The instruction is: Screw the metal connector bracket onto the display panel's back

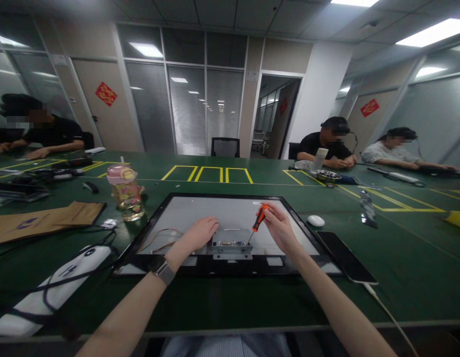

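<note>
In my right hand [280, 225] is a screwdriver [259, 218] with an orange and black handle, gripped near its top end. Its thin shaft slants down to the right part of a small metal box [232, 244] with connector ports. That box sits near the front edge of a flat display panel [237, 210] with a grey back and black frame, lying on the table. My left hand [203, 232], fingers stretched out, rests at the box's left side; whether it presses on the box I cannot tell. Loose thin wires [159, 235] run across the panel's left part.
Left of the panel stand a drink bottle [126, 193], a brown paper bag [47, 220] and a white power strip [62, 282] with black cables. To the right lie a white earbud case [316, 220] and a phone [347, 255] on a cable. Several people sit across the green table [222, 302].
</note>
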`<act>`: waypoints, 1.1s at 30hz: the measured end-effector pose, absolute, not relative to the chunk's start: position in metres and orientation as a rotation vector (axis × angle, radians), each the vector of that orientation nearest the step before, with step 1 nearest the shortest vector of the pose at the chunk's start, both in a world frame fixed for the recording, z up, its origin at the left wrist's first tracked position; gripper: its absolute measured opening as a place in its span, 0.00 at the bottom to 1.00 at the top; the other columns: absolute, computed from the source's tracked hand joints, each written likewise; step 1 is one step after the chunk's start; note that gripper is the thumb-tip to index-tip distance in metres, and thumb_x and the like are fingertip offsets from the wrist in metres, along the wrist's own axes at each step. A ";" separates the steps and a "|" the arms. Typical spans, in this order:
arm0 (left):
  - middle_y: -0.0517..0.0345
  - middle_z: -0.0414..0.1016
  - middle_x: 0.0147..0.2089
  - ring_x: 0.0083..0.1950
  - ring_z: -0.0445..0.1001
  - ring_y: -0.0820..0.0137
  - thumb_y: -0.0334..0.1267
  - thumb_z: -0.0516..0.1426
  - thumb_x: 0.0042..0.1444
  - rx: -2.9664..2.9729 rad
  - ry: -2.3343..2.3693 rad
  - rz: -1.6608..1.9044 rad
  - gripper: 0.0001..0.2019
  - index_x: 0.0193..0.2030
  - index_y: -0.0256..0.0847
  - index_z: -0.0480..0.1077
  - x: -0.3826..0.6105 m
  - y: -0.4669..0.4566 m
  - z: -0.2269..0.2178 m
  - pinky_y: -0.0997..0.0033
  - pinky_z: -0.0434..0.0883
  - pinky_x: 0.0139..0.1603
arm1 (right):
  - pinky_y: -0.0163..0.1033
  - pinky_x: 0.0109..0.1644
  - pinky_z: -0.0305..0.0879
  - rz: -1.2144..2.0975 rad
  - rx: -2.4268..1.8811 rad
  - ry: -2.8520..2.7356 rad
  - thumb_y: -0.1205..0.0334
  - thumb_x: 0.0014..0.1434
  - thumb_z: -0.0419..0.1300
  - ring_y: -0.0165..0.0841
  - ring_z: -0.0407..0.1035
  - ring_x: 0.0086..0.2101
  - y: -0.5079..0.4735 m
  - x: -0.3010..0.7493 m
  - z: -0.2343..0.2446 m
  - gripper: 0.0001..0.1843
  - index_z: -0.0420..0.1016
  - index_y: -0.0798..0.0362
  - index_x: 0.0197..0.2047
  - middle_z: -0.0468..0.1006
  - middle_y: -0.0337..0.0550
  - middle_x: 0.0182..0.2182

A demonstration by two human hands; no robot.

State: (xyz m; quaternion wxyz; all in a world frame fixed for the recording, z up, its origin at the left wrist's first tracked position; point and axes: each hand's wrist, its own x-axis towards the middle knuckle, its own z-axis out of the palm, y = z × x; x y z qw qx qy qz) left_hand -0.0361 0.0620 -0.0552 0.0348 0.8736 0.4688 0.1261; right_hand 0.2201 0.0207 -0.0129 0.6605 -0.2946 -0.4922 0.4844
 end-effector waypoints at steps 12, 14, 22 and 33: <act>0.49 0.64 0.59 0.60 0.61 0.66 0.39 0.38 0.65 2.716 1.437 0.367 0.20 0.54 0.36 0.64 -0.036 0.063 -0.057 0.65 0.56 0.60 | 0.47 0.53 0.59 1.192 -0.538 -1.140 0.57 0.49 0.64 0.34 0.69 0.38 0.019 0.221 -0.011 0.08 0.77 0.45 0.35 0.76 0.38 0.34; 0.50 0.64 0.59 0.60 0.61 0.67 0.40 0.38 0.65 2.708 1.442 0.368 0.20 0.54 0.36 0.64 -0.036 0.063 -0.057 0.65 0.55 0.60 | 0.46 0.54 0.59 1.205 -0.529 -1.130 0.58 0.49 0.64 0.32 0.69 0.36 0.019 0.222 -0.011 0.07 0.77 0.45 0.34 0.75 0.37 0.32; 0.48 0.64 0.59 0.60 0.61 0.66 0.39 0.38 0.65 2.696 1.443 0.352 0.20 0.54 0.35 0.63 -0.036 0.061 -0.055 0.64 0.55 0.61 | 0.49 0.52 0.60 1.266 -0.497 -1.120 0.56 0.51 0.63 0.36 0.70 0.39 0.018 0.221 -0.009 0.11 0.77 0.47 0.39 0.77 0.40 0.35; 0.48 0.65 0.58 0.59 0.62 0.66 0.41 0.37 0.65 2.732 1.419 0.405 0.21 0.54 0.36 0.64 -0.040 0.069 -0.065 0.63 0.57 0.59 | 0.50 0.52 0.60 1.255 -0.519 -1.129 0.57 0.52 0.61 0.36 0.71 0.39 0.018 0.221 -0.008 0.12 0.75 0.47 0.41 0.78 0.42 0.34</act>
